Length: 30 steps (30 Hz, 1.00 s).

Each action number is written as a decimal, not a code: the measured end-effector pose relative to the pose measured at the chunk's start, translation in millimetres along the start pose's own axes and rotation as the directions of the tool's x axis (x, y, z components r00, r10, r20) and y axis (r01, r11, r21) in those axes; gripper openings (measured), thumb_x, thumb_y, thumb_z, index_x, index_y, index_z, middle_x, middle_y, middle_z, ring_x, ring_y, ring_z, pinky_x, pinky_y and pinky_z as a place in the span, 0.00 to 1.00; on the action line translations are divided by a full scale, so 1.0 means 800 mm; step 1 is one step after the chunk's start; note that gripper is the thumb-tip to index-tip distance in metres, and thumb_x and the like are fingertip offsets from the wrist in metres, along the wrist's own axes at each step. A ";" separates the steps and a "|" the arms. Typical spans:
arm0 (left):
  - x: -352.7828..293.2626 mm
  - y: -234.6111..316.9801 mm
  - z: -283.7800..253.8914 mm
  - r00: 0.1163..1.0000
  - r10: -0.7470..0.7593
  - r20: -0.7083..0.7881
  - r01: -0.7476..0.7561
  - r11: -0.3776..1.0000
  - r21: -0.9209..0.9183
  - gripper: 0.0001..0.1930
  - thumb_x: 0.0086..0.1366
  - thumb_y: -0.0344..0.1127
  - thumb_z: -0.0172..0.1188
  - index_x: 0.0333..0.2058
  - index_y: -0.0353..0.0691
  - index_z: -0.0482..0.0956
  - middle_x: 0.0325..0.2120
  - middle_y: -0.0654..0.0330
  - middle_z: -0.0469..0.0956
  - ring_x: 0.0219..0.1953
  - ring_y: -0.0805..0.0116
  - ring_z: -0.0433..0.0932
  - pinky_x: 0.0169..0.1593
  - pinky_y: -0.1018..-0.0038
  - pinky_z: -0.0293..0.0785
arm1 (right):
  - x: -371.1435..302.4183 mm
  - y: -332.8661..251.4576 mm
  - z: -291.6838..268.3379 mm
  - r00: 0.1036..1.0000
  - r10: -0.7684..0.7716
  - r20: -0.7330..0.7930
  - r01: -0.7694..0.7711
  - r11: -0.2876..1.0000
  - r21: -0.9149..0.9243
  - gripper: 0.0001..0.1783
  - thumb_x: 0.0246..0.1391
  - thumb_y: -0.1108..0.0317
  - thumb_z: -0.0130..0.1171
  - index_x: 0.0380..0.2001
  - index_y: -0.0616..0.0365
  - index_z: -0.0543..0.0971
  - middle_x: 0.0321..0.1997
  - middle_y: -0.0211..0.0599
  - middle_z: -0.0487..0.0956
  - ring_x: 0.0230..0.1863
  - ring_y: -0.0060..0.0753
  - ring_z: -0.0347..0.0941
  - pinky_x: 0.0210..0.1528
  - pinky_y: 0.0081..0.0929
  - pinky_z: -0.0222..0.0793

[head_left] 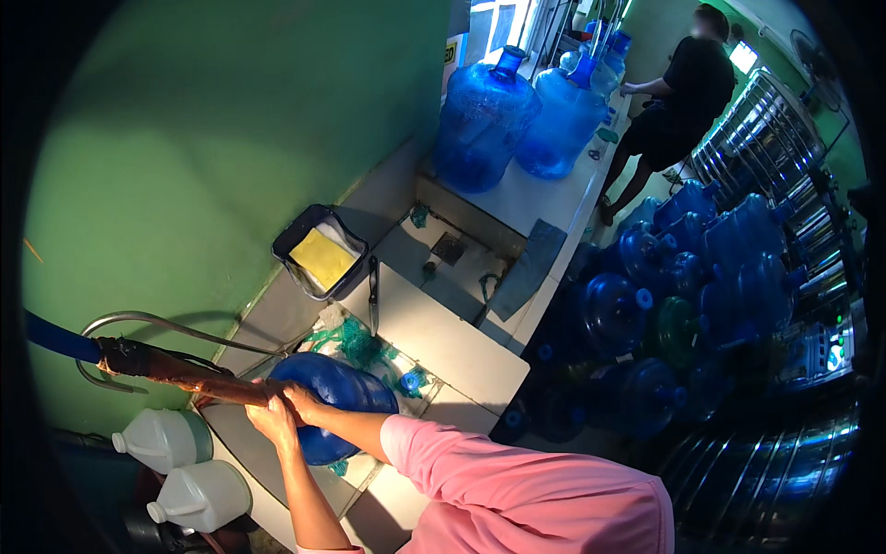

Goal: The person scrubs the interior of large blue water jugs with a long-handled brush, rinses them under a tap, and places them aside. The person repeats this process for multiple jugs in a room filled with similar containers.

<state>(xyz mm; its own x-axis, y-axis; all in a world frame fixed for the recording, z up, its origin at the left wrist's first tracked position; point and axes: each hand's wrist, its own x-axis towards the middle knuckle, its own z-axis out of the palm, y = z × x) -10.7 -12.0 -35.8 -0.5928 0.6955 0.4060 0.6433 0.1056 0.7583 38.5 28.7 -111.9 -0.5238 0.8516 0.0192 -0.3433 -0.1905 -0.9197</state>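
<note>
Both my hands are closed together around the end of a long rod, blue at its far left and wrapped in worn brown material toward my grip. My left hand is on the near side of it, with my right hand just beyond. Right beside my hands a blue water jug lies on its side over the tiled counter. Its neck end is hidden by my hands, so I cannot tell whether the rod enters it. Green netting lies behind the jug, near a small blue cap.
A dark tub holds a yellow sponge, beside a knife. Beyond is a tiled basin. Blue jugs stand farther back; several more crowd the floor at right. A person stands beyond. White jugs sit at lower left.
</note>
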 end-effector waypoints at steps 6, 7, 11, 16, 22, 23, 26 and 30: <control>0.001 -0.001 -0.004 0.984 -0.174 0.031 0.177 0.965 -0.195 0.11 0.65 0.33 0.55 0.38 0.28 0.78 0.28 0.48 0.81 0.32 0.55 0.81 0.41 0.63 0.76 | 0.005 0.015 0.002 0.984 -0.159 0.086 0.179 0.914 -0.364 0.20 0.56 0.65 0.59 0.52 0.53 0.76 0.46 0.43 0.82 0.47 0.44 0.80 0.46 0.37 0.74; 0.001 0.000 -0.004 0.981 -0.192 0.028 0.194 0.959 -0.205 0.11 0.64 0.31 0.55 0.38 0.27 0.78 0.28 0.48 0.80 0.32 0.54 0.81 0.41 0.63 0.76 | 0.004 0.013 0.002 0.979 -0.182 0.095 0.202 0.939 -0.280 0.21 0.55 0.67 0.59 0.54 0.53 0.75 0.48 0.40 0.82 0.48 0.41 0.80 0.47 0.36 0.75; -0.005 0.002 -0.002 0.998 0.054 -0.023 -0.056 0.994 -0.092 0.10 0.64 0.31 0.55 0.36 0.29 0.78 0.28 0.48 0.79 0.31 0.53 0.80 0.40 0.62 0.75 | 0.000 -0.001 0.000 0.982 -0.151 0.111 0.187 0.772 -0.608 0.25 0.53 0.64 0.63 0.55 0.53 0.73 0.45 0.43 0.82 0.48 0.45 0.81 0.47 0.37 0.75; -0.007 0.003 -0.002 0.999 -0.032 -0.008 0.031 0.986 -0.164 0.11 0.64 0.32 0.54 0.37 0.29 0.78 0.29 0.46 0.79 0.32 0.50 0.79 0.41 0.60 0.74 | -0.009 -0.020 0.000 0.965 -0.250 0.078 0.252 0.805 -0.537 0.18 0.59 0.61 0.55 0.51 0.54 0.73 0.41 0.49 0.82 0.45 0.54 0.80 0.43 0.43 0.75; -0.007 -0.001 -0.002 0.975 0.216 -0.040 -0.215 0.976 0.040 0.10 0.66 0.33 0.56 0.37 0.29 0.78 0.28 0.53 0.80 0.32 0.61 0.79 0.40 0.65 0.75 | -0.009 -0.008 -0.002 0.954 -0.291 0.072 0.292 0.849 -0.440 0.20 0.58 0.62 0.55 0.53 0.55 0.74 0.42 0.52 0.82 0.49 0.52 0.79 0.48 0.41 0.74; -0.007 -0.001 -0.002 0.985 0.169 -0.034 -0.169 0.985 0.022 0.11 0.67 0.34 0.56 0.37 0.29 0.78 0.28 0.53 0.80 0.32 0.60 0.79 0.40 0.64 0.75 | -0.007 -0.004 -0.003 0.967 -0.246 0.073 0.250 0.845 -0.473 0.20 0.58 0.62 0.55 0.53 0.56 0.74 0.42 0.53 0.83 0.49 0.53 0.79 0.48 0.41 0.74; -0.007 0.002 -0.002 1.000 0.021 -0.008 -0.021 0.999 -0.044 0.12 0.67 0.36 0.57 0.37 0.29 0.78 0.30 0.49 0.79 0.33 0.55 0.79 0.42 0.62 0.74 | -0.003 0.002 -0.007 0.984 -0.165 0.065 0.177 0.893 -0.414 0.22 0.56 0.65 0.57 0.54 0.56 0.73 0.43 0.51 0.82 0.48 0.54 0.79 0.48 0.42 0.74; -0.007 0.009 -0.004 0.987 -0.158 0.012 0.158 0.978 -0.134 0.14 0.66 0.37 0.58 0.38 0.28 0.78 0.35 0.43 0.78 0.38 0.44 0.79 0.45 0.57 0.73 | -0.005 -0.004 -0.009 0.992 -0.042 0.118 0.110 0.746 -0.657 0.23 0.55 0.64 0.59 0.54 0.57 0.71 0.44 0.53 0.82 0.48 0.57 0.78 0.46 0.45 0.74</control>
<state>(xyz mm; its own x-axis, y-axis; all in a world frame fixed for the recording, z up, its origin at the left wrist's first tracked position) -3.8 -17.4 -30.9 -0.6813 0.6783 0.2751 0.4709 0.1183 0.8742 47.0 29.3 -112.1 -0.5974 0.7951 0.1043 0.1986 0.2727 -0.9414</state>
